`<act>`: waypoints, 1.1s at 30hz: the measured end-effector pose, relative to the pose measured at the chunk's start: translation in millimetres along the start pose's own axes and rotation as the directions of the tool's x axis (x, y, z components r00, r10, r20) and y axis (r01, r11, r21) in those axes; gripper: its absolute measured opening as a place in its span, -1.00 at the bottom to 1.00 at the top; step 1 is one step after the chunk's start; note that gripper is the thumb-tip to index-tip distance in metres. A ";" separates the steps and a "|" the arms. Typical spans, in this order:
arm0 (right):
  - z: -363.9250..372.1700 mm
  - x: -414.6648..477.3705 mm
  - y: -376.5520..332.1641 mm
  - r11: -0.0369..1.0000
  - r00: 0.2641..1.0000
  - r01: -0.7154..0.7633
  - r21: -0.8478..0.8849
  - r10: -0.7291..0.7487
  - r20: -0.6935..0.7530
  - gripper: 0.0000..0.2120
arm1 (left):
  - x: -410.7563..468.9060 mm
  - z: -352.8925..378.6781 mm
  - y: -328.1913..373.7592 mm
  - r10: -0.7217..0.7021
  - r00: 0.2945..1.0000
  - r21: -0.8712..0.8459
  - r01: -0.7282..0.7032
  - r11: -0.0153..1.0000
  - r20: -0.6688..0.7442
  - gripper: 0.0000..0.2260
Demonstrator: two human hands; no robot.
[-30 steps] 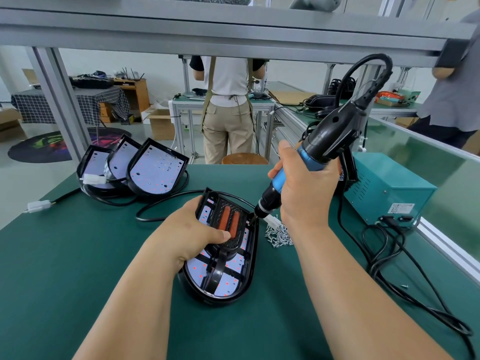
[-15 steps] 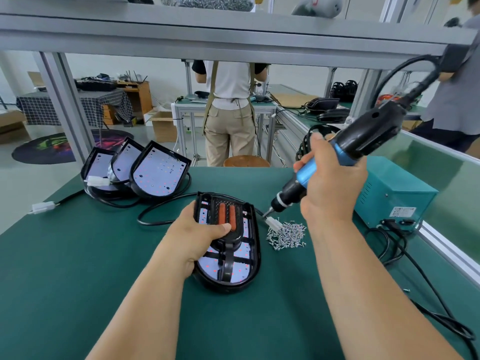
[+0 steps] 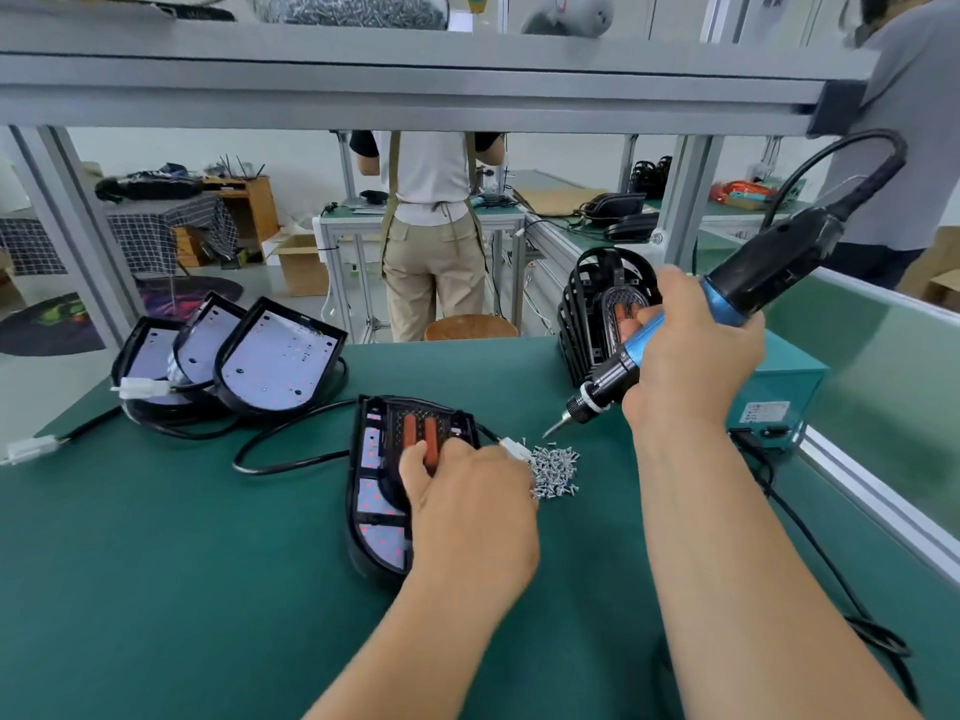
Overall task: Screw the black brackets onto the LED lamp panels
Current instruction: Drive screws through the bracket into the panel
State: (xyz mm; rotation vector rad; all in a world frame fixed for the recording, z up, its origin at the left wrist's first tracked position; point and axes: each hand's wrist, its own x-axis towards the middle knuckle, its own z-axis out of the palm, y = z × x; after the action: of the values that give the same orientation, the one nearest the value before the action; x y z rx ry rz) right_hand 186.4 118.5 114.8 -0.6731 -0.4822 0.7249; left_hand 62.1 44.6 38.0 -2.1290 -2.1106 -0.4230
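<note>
Bracket, the black bracket [image 3: 395, 423] with two red bars, sits on the LED lamp panel [image 3: 371, 498], which lies flat near the middle of the green mat [image 3: 156, 563]. My left hand [image 3: 470, 511] covers the panel's right half, back of hand up, thumb [image 3: 413, 462] resting on the bracket by the red bars. Its fingers reach over the panel edge toward the screw pile [image 3: 555, 472] and are hidden, so I cannot tell if they hold anything. A white connector [image 3: 514, 449] lies between the panel and the screws.

My right hand [image 3: 691, 356] is wrapped tight round the electric screwdriver [image 3: 753, 283], blue grip in my fist, black body and cord angled up to the right. The bit points down-left, hanging just above the mat near the screws and clear of the panel.

Behind the driver stands a stack of black brackets [image 3: 576, 314], upright. A teal power box [image 3: 784, 387] sits just right of my right hand. Far left, three more lamp panels [image 3: 283, 366] lean overlapping, with black cable [image 3: 291, 449] looping from them toward the panel under my hand.
</note>
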 end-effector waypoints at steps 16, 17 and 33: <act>-1.1 1.3 -6.5 1.000 1.000 -0.017 0.008 0.017 -0.026 -0.78 | -2.8 17.1 6.0 0.014 1.000 0.138 -0.016 0.990 0.017 -0.80; -1.0 1.1 -6.8 1.000 1.000 -0.018 0.008 0.018 -0.025 -0.78 | -2.5 17.3 5.4 0.026 1.000 0.141 -0.028 0.990 0.015 -0.81; -1.4 0.7 -6.7 1.000 1.000 -0.025 0.005 0.025 -0.009 -0.79 | -4.2 24.1 3.2 0.098 0.995 0.152 -0.101 0.983 0.024 -0.87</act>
State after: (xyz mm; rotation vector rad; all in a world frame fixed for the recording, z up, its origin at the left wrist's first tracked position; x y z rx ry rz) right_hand 190.6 114.7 118.7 -0.6786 -0.4643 0.7460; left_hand 68.1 47.1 14.2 -2.1449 -1.9647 -0.2267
